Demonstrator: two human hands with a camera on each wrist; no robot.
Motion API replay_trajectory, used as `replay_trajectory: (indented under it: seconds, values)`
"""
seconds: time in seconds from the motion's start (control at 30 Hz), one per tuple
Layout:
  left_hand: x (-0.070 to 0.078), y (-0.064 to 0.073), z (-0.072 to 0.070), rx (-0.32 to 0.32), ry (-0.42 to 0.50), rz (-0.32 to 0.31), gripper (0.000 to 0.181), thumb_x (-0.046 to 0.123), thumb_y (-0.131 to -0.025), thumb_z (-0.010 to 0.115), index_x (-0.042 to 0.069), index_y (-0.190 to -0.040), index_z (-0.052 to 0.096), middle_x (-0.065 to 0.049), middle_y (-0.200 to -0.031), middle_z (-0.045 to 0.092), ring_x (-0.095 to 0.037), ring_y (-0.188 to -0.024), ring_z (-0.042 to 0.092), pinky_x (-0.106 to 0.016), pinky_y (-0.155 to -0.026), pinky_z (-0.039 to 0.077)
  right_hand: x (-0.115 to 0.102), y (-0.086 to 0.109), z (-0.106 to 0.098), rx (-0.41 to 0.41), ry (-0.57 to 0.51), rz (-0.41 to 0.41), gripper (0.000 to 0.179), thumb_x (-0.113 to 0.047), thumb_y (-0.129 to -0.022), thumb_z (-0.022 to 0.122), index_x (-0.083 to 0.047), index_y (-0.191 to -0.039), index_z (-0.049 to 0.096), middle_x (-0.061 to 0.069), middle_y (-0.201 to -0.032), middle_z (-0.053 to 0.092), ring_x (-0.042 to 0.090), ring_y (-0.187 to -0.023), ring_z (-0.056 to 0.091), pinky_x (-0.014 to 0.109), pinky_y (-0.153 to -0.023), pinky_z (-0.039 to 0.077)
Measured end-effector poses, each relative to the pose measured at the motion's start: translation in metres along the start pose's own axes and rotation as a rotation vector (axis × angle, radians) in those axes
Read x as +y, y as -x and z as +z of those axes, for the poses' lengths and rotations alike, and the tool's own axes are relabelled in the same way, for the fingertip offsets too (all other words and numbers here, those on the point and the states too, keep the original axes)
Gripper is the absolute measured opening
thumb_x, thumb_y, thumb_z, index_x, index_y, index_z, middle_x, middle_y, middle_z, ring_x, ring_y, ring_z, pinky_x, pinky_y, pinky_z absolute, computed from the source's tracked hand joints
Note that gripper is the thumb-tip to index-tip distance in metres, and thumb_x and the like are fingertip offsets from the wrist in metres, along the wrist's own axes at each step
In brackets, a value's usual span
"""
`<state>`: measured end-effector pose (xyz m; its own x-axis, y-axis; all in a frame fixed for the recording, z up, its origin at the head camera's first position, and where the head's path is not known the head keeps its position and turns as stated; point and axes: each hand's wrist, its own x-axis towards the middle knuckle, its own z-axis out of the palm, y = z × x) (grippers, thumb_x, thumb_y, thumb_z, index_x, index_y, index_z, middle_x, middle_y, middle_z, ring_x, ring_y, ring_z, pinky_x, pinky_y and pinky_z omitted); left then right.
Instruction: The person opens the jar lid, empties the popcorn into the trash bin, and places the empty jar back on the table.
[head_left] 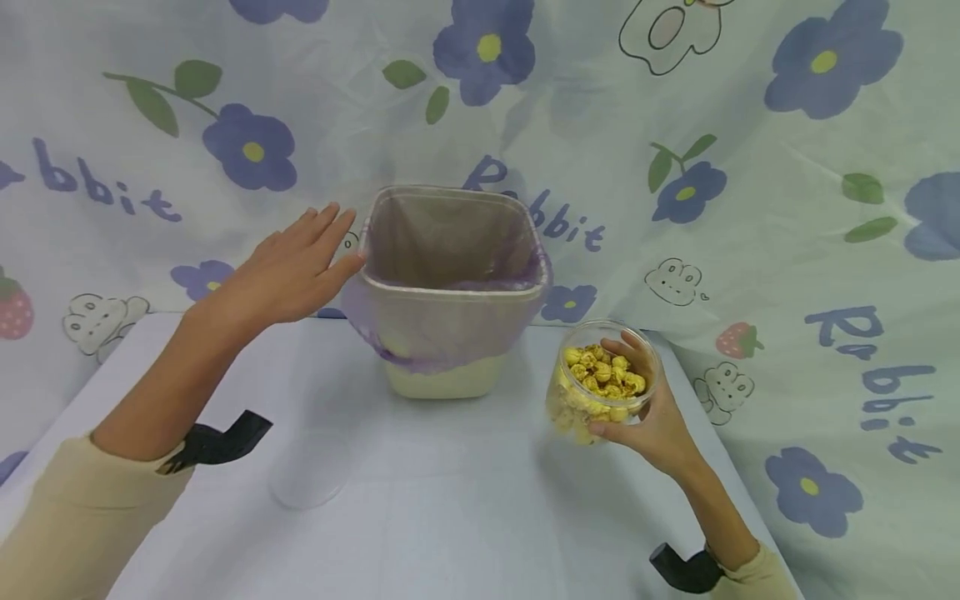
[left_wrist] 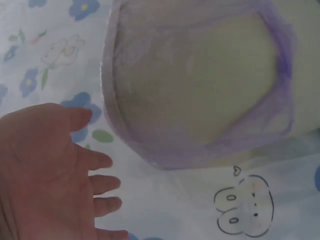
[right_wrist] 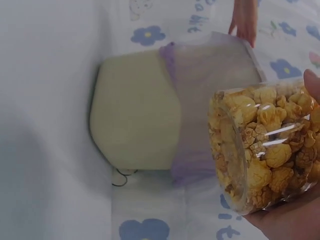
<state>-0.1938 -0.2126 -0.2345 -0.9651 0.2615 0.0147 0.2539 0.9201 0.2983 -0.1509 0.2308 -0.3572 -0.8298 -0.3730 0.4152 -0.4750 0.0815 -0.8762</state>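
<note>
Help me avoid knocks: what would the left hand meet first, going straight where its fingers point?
Probably the bin, on its left side; depth is unclear, so the hand might reach the flowered cloth instead.

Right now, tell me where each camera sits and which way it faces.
Head: worn on the head, facing forward and down at the bin and popcorn jar; the left hand and right hand show.
Left wrist: on that wrist, facing the bin's side; only the left hand shows.
Right wrist: on that wrist, facing the popcorn jar, bin beyond; both hands show.
Shared: head and right wrist both show bin, popcorn jar and both hands.
</note>
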Motion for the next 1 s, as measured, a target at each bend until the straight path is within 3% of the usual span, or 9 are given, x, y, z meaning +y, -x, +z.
replay_trajectory:
  seconds: [0.2,0.43,0.7,1.0]
  values:
    - [0.019,-0.024,-0.003,-0.045,-0.009,-0.003,0.076,0.051,-0.107,0.024,0.002,-0.159,-0.003,-0.023,-0.163,-0.01,-0.044,-0.148,-0.009,-0.069,-0.111,-0.001,-0.005,-0.002,-0.015,0.063,0.032,0.003,0.108,0.02,-0.069,0.073,-0.012,-0.157,0.019,0.016,-0.153,0.032,0.021,-0.135,0.038,0.019,-0.105,0.036]
    - [0.031,-0.044,-0.003,-0.09,-0.058,-0.063,0.076,0.051,-0.107,0.022,0.004,-0.158,-0.008,-0.023,-0.163,-0.012,-0.041,-0.148,-0.013,-0.068,-0.111,-0.004,-0.014,-0.013,-0.034,0.118,0.078,-0.006,0.108,0.022,-0.069,0.072,-0.014,-0.158,0.021,0.014,-0.154,0.032,0.023,-0.136,0.035,0.018,-0.104,0.037]
    - [0.027,-0.052,0.002,-0.143,-0.04,-0.108,0.076,0.052,-0.107,0.021,0.004,-0.158,-0.009,-0.023,-0.162,-0.015,-0.042,-0.147,-0.017,-0.068,-0.111,-0.006,-0.025,-0.029,-0.048,0.114,0.133,-0.019,0.108,0.024,-0.07,0.071,-0.015,-0.158,0.021,0.017,-0.153,0.031,0.022,-0.135,0.037,0.016,-0.102,0.038]
    - [0.027,-0.054,0.006,-0.128,-0.059,-0.118,0.075,0.052,-0.107,0.021,0.004,-0.159,-0.006,-0.023,-0.163,-0.012,-0.041,-0.148,-0.014,-0.066,-0.112,-0.005,-0.041,-0.055,-0.059,0.126,0.345,-0.063,0.112,0.017,-0.068,0.079,-0.016,-0.157,0.019,0.012,-0.152,0.035,0.02,-0.138,0.036,0.018,-0.105,0.036]
